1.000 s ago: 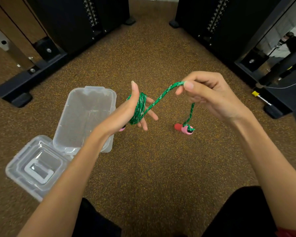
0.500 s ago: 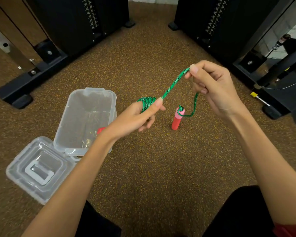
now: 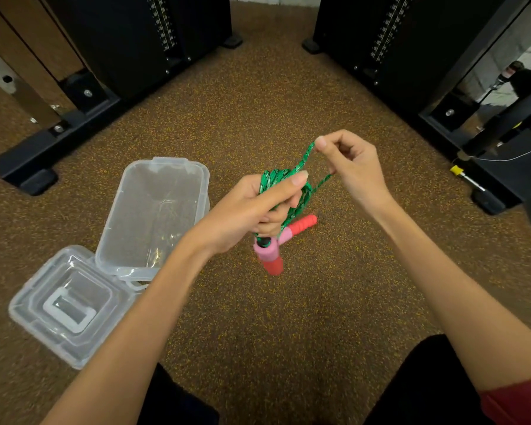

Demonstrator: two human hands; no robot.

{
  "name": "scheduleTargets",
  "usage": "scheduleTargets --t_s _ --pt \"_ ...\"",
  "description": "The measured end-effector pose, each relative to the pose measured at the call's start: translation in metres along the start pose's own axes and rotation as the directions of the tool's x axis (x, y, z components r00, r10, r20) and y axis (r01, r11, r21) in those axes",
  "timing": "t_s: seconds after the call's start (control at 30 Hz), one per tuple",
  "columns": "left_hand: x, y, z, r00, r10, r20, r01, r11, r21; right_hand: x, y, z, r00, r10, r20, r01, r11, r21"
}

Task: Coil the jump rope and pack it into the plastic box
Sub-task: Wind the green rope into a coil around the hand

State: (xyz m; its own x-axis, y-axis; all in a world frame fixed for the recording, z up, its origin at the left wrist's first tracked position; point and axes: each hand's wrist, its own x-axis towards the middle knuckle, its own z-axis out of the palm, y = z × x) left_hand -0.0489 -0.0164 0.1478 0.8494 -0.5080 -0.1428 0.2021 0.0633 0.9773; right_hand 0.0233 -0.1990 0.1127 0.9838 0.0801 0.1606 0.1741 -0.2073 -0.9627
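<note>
Brown speckled gym flooring (image 3: 258, 124) fills the scene, with black machine frames (image 3: 129, 35) standing far left and far right. On the floor at the left sits the clear plastic box (image 3: 154, 210), open and with nothing in it, and its lid (image 3: 65, 305) lies upside down just nearer, touching the box's near edge.

The left hand (image 3: 252, 210) is closed around a bundle of green rope (image 3: 276, 176), thumb pressed along the top of the coils. Half a second ago this hand was lower and flatter, with only a small coil showing at the fingers; now it has risen and turned, and the coil looks thicker. One pink-and-red handle (image 3: 269, 256) hangs straight down below the fist, where earlier it was mostly hidden behind the wrist over the box.

The right hand (image 3: 350, 167) pinches a short loop of rope between thumb and forefinger, the other fingers curled in. It has come closer to the left hand, so the span of rope between them is much shorter than before. The second handle (image 3: 299, 227), which stood nearly upright half a second ago, now lies tilted behind the left fist, its red end pointing right. Whether it touches the floor cannot be told.
</note>
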Motion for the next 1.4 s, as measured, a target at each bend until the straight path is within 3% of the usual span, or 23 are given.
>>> scheduleTargets --t_s 0.27,0.43,0.6,0.73,0.87,1.1,1.27,1.4 --pt "0.001 0.014 -0.003 1.0 0.025 0.01 -0.02 0.944 -0.328 -0.012 0.027 0.032 0.988 0.007 0.155 -0.013 0.999 0.034" --pt "-0.003 0.024 -0.014 0.995 0.101 -0.009 -0.096 0.906 -0.411 -0.022 0.046 0.042 0.976 0.006 0.216 0.005 0.999 -0.05" --pt "-0.005 0.032 -0.03 0.978 0.166 -0.128 -0.206 0.872 -0.443 -0.031 0.061 0.041 0.951 0.056 0.303 -0.011 0.989 -0.147" --pt "-0.006 0.033 -0.043 0.925 0.231 -0.302 -0.342 0.852 -0.397 -0.035 0.064 0.043 0.924 0.093 0.371 -0.028 0.984 -0.176" --pt "-0.006 0.032 -0.054 0.826 0.267 -0.496 -0.466 0.818 -0.337 -0.04 0.062 0.048 0.897 0.092 0.432 -0.009 0.982 -0.191" --pt "-0.003 0.029 -0.064 0.661 0.296 -0.689 -0.606 0.752 -0.259 -0.046 0.039 0.051 0.856 -0.026 0.516 0.19 0.944 -0.269" --pt "0.001 0.017 -0.068 0.597 0.336 -0.729 -0.539 0.84 -0.054 -0.049 0.011 0.042 0.84 -0.057 0.539 0.204 0.955 -0.217" --pt "0.004 0.009 -0.065 0.631 0.37 -0.681 -0.376 0.914 0.148 -0.051 -0.013 0.034 0.845 -0.066 0.531 0.138 0.986 -0.097"
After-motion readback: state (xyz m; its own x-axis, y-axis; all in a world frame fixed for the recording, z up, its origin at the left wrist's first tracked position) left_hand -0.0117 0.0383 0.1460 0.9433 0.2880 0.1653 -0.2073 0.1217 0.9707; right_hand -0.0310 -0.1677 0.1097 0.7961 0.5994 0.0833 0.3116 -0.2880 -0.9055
